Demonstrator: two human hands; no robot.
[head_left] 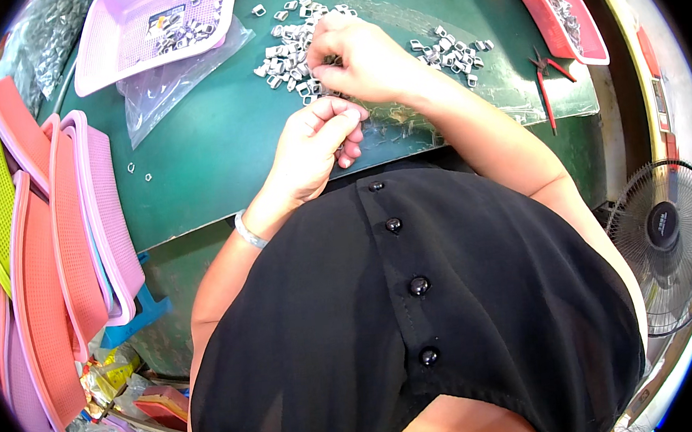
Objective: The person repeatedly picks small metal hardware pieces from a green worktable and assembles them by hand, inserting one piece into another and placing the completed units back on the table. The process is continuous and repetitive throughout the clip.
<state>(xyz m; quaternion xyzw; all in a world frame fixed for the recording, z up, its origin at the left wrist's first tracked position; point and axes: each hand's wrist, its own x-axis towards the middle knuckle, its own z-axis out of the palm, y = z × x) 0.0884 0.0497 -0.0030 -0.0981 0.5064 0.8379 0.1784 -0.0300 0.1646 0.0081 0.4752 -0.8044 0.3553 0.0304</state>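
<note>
A pile of small silver metal buckle-like pieces [288, 54] lies on the green tabletop [187, 163]. My right hand [362, 59] is over the pile's right side, fingers curled in toward the thumb. Whatever those fingers grip, if anything, is hidden among the pieces. Closer to me, by the table's front edge, my left hand [316, 144] is closed, thumb pressed against the bent fingers. What it pinches is too small or covered to make out. To the right of my right hand lies a second, smaller group of the same metal pieces [451, 55].
At the back left, a lilac basket [106, 60] with metal pieces stands on a clear plastic bag [162, 100]. Red-handled pliers [546, 91] lie near a pink basket [585, 49] at right. Stacked baskets [81, 253] rise at left; a fan [662, 228] stands right.
</note>
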